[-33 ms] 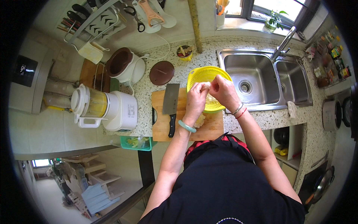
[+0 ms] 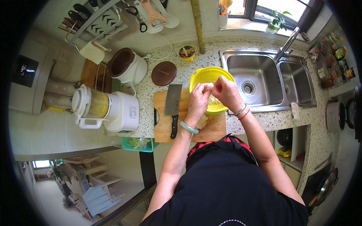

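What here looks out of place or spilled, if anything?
Nothing looks plainly spilled or damaged. One slight oddity: the brown lid lies on the speckled counter, while the white pot beside it stands open, its brown inside showing.

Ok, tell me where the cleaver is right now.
In the head view, the cleaver lies on the left part of the wooden cutting board, left of the yellow basket.
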Demonstrator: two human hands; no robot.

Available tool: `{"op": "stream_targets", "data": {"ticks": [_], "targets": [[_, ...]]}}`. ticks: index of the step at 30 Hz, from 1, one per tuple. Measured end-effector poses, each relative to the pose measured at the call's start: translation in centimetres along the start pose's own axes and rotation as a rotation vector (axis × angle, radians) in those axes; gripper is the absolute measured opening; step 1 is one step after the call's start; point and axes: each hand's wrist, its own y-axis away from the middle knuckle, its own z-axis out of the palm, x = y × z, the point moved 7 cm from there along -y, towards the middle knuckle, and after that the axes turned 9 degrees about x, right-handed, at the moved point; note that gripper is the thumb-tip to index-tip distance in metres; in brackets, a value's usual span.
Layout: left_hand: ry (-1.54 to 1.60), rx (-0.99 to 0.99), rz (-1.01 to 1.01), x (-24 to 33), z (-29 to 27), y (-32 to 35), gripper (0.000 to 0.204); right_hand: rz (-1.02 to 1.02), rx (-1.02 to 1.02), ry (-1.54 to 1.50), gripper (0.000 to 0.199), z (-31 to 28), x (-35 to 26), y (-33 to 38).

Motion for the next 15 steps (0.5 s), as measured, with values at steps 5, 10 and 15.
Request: {"op": "stream_targets", "data": {"ticks": [5, 10, 15], "targets": [[0.327, -0.063, -0.282, -1.9, 0.4, 0.5, 0.014, 0.359, -0.040, -0.198, 0.016, 0.5, 2.1, 0.8], [0.416, -0.128, -0.451, -1.2, 0.4, 0.7, 0.016, 0.682, -0.047, -0.628, 0.013, 1.4, 4.3, 1.7], [0.687, -0.108, -0.558, -2.7, -0.1, 0.6, 0.014, 0.767, 0.003, -0.780, 0.012, 0.9, 4.7, 1.6]]}}
